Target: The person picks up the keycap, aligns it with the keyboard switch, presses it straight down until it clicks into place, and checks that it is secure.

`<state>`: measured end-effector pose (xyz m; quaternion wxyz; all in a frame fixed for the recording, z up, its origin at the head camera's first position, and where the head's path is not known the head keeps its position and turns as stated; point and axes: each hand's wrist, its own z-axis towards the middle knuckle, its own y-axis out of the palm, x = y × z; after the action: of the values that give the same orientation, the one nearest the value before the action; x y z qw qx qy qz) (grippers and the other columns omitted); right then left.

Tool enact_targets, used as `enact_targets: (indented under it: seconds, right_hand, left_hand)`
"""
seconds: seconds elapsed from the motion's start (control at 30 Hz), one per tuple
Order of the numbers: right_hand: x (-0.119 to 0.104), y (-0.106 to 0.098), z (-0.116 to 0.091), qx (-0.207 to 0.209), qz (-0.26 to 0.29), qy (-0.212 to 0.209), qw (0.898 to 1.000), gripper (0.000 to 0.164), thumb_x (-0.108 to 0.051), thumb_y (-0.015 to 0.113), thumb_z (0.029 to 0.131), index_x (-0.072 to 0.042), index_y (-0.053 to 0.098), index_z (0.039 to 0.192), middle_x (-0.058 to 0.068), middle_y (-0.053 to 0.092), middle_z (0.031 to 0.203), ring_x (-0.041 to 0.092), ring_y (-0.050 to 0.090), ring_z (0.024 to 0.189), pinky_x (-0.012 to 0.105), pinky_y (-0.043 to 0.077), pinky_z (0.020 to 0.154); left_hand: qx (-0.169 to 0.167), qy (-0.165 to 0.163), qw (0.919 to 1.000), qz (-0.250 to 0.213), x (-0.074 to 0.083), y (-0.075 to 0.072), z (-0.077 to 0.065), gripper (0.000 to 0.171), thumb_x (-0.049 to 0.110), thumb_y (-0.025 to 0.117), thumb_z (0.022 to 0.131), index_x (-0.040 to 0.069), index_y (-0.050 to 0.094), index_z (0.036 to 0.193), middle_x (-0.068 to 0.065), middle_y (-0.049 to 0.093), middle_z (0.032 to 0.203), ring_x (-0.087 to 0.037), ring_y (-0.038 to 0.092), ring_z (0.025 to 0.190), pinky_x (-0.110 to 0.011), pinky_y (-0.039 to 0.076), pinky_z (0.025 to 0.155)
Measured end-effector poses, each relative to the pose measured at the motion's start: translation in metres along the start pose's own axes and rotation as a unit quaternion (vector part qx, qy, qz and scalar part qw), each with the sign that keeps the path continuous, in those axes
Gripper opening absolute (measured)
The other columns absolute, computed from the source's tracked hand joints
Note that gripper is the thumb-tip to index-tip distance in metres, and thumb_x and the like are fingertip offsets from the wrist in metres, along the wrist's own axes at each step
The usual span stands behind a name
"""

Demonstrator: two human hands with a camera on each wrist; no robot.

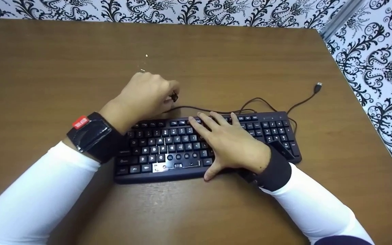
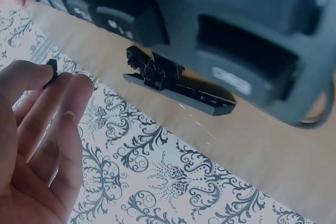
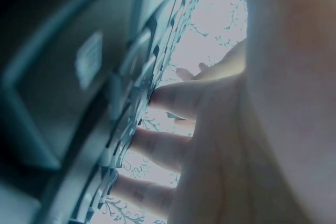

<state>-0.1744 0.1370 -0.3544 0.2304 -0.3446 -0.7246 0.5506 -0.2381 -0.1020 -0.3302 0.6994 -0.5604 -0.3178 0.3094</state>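
Note:
A black keyboard (image 1: 168, 175) lies on the table under both forearms. My right hand (image 1: 231, 144) rests spread over its right-middle keys, thumb at the front edge; the right wrist view shows the fingertips (image 3: 157, 97) touching the keys. Beyond the keyboard's back edge, my left hand (image 1: 143, 97) pinches a small black piece (image 2: 51, 73) between thumb and finger. Its exact kind cannot be told. Further along in the left wrist view lies a black object (image 2: 178, 90) with a long flat part and small jagged parts; the left hand and wrist hide it from the head view.
A thin black cable (image 1: 213, 112) runs behind the keyboard, ending in a USB plug (image 1: 317, 87) at the right. Tiny shiny bits (image 1: 143, 70) lie on the wooden table (image 1: 233, 61) past the left hand. Black-and-white patterned wall covering (image 1: 216, 12) borders the table.

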Motion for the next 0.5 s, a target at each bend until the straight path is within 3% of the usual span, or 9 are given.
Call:
enact_targets:
  seconds: [0.23,0.5]
  right_hand:
    - [0.001,0.000,0.000,-0.002,0.006,-0.002,1.000,0.147,-0.079,0.081,0.049,-0.020,0.009,0.163,0.010,0.018,0.168,0.037,0.022,0.152,0.077,0.022,0.111]
    - [0.000,-0.001,0.000,-0.001,0.008,-0.007,1.000,0.147,-0.079,0.080,0.049,-0.020,0.008,0.163,0.010,0.017,0.168,0.037,0.021,0.152,0.077,0.021,0.111]
  left_hand:
    - [0.021,-0.011,0.9989,-0.041,-0.001,-0.003,-0.015,0.018,0.023,0.075,0.085,0.014,0.072,0.101,-0.004,0.076,0.087,-0.029,0.071,0.074,-0.050,0.058,0.065]
    - [-0.013,-0.017,0.9959,-0.088,0.006,-0.006,-0.033,0.020,0.024,0.075,0.086,0.016,0.072,0.104,-0.001,0.078,0.097,-0.024,0.074,0.083,-0.047,0.059,0.071]
